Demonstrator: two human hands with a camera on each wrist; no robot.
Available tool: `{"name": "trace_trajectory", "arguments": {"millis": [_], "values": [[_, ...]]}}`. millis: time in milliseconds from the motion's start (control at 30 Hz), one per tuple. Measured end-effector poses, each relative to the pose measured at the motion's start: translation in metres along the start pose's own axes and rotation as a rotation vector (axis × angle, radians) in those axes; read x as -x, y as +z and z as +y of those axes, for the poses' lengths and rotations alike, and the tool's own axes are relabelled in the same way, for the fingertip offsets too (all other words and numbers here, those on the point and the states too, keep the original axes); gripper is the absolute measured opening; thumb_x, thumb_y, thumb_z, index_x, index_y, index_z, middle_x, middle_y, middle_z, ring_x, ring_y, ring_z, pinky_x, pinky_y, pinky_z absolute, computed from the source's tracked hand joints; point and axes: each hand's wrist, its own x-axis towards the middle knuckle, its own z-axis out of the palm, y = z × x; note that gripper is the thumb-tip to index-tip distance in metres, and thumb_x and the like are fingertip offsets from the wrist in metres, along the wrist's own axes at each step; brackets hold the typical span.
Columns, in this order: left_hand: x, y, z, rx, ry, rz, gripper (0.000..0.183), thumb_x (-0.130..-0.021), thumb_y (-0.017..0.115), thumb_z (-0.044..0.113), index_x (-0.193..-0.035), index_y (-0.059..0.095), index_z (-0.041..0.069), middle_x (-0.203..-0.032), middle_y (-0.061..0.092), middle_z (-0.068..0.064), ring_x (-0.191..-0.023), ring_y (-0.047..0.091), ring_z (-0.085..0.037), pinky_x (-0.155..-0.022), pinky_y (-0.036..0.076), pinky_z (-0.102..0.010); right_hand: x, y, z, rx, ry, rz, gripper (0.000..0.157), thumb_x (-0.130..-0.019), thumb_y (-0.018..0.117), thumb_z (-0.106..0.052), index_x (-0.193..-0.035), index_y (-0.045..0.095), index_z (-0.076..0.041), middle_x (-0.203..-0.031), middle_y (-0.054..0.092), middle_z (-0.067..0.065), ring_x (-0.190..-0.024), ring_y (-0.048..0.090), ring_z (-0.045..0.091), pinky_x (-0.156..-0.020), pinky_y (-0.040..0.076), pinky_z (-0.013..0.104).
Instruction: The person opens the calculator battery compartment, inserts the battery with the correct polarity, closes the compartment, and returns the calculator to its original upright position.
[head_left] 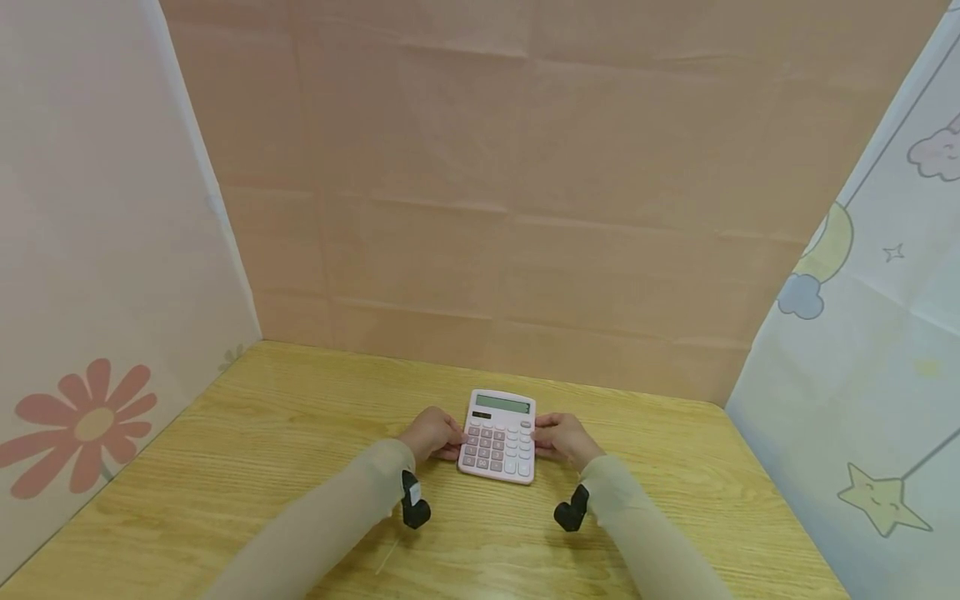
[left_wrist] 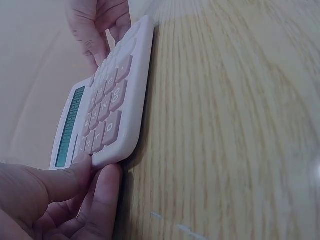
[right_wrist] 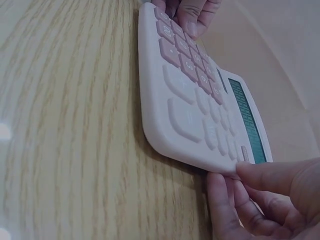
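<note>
A pink and white calculator with a grey-green display sits at the middle of the wooden table, keys facing up and display end away from me. My left hand pinches its left edge, thumb on top and fingers curled at the side and below, as the left wrist view shows. On the opposite edge my right hand pinches it the same way, its thumb close by the display. Both hands also show at the calculator's edges in the right wrist view. The near end of the calculator lies close over the wood.
The wooden table reaches back to a brown paper-like wall. A panel with a red flower stands at the left, and one with a star and moon at the right. Black wrist cameras hang under both sleeves.
</note>
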Motion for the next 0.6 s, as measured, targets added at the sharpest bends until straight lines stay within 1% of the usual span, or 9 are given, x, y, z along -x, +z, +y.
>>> {"name": "trace_trajectory", "arguments": {"millis": [333,600], "values": [[-0.0055,0.0022,-0.0023,-0.009,0.004,-0.002,0.005,-0.087,0.069,0.003,-0.083,0.068,-0.001,-0.071,0.065,-0.007,-0.052,0.056,-0.010,-0.052,0.052,-0.020,-0.0013,-0.0002,0.0005,0.002,0.003,0.016,0.032,-0.091,0.059,0.006,-0.121,0.052,0.011,-0.096,0.063,0.015,-0.075,0.062,0.016,-0.072,0.058,0.032],[-0.0029,0.0022,-0.0013,-0.007,0.012,-0.015,0.006,-0.088,0.069,0.005,-0.085,0.068,-0.001,-0.072,0.065,-0.007,-0.053,0.056,-0.010,-0.052,0.052,-0.020,-0.0002,-0.0005,-0.0006,0.025,0.005,0.018,0.031,-0.092,0.059,0.005,-0.121,0.051,0.011,-0.099,0.063,0.016,-0.075,0.063,0.015,-0.072,0.058,0.031]]}}
